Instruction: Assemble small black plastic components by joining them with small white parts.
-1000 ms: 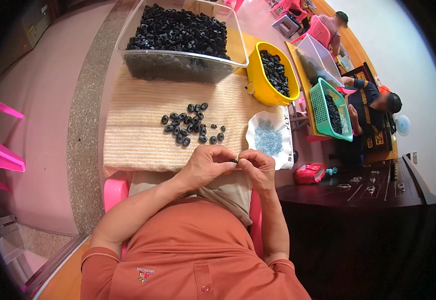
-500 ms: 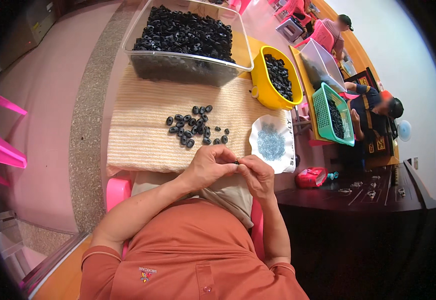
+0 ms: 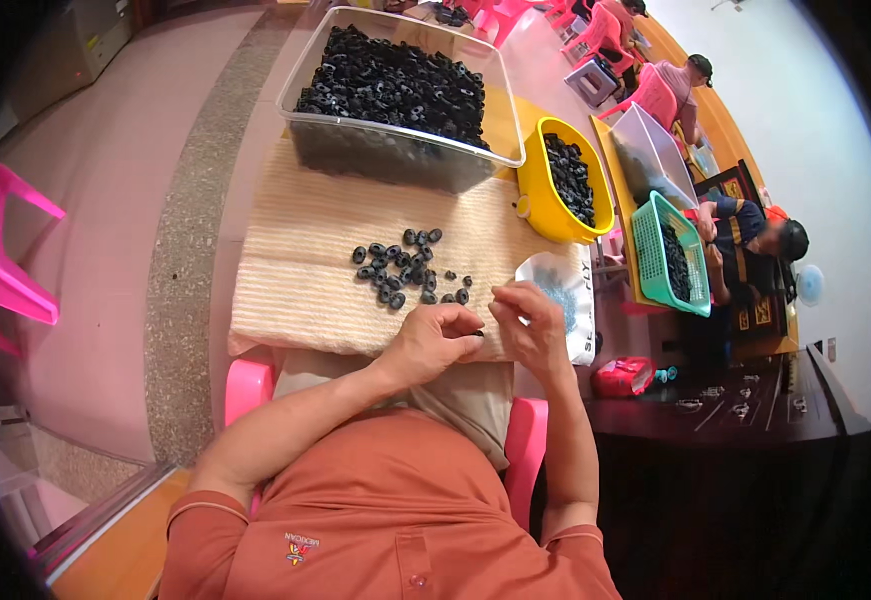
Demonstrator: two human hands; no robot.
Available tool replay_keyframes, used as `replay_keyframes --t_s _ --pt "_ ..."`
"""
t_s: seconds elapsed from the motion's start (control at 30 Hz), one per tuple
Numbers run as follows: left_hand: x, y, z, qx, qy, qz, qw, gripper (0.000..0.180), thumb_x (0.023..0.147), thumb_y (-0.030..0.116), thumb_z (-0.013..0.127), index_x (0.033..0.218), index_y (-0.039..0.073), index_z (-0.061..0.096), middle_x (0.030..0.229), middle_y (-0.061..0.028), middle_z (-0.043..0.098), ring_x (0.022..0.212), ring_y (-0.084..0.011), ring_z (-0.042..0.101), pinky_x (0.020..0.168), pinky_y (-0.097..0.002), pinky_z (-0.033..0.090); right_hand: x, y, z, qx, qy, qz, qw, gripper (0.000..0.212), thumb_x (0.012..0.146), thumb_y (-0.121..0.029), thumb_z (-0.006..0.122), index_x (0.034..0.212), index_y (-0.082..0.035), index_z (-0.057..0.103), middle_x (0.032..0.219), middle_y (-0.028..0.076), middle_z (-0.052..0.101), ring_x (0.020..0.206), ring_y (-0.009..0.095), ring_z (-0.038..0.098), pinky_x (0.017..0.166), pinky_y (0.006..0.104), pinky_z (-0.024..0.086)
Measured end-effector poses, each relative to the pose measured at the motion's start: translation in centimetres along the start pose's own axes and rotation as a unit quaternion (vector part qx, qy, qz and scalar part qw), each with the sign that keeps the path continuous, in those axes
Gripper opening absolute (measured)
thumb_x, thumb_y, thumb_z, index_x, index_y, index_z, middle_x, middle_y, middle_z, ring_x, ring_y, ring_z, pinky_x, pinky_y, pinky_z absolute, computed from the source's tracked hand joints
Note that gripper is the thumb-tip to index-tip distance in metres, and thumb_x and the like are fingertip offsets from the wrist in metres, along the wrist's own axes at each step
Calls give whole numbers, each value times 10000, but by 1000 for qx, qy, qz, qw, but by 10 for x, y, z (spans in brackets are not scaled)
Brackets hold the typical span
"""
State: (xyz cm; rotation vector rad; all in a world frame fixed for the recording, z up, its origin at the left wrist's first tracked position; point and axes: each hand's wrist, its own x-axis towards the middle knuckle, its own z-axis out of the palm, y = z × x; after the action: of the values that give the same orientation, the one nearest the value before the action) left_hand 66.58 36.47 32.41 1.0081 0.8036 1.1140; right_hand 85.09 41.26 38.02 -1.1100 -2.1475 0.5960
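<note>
One black part (image 3: 478, 334), clamped by our left hand (image 3: 432, 340) above the cloth (image 3: 306, 270); right hand (image 3: 536, 328) apart, its grip unclear; a slackened left pinch could drop the part into our lap (image 3: 466, 400)

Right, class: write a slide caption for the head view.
Left hand holding a small black part, right hand near a scalloped white dish, oval black parts on striped towel.
</note>
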Motion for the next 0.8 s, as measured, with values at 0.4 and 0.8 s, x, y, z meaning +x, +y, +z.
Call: replay_keyframes --t_s 0.4,0.8 --pt "5 -15 -2 10 -5 -24 1000 200 882 49 697 1065 -32 694 885 -71 730 777 -104 677 688 -255 552 60 -2 24 -219 -183 -4 958 203 877 -187 672 1007 -45 736 1034 131 689 937 337 664 837 403 521" --pt "4 -9 -2 36 17 -4 999 188 875 60 706 1037 -35 698 869 -74 735 782 -106 689 691 -256 555 66 7 36 -267 -201 -7 942 203 849 -213 665 922 -36 732 960 139 699 978 336 645 872 433 510"
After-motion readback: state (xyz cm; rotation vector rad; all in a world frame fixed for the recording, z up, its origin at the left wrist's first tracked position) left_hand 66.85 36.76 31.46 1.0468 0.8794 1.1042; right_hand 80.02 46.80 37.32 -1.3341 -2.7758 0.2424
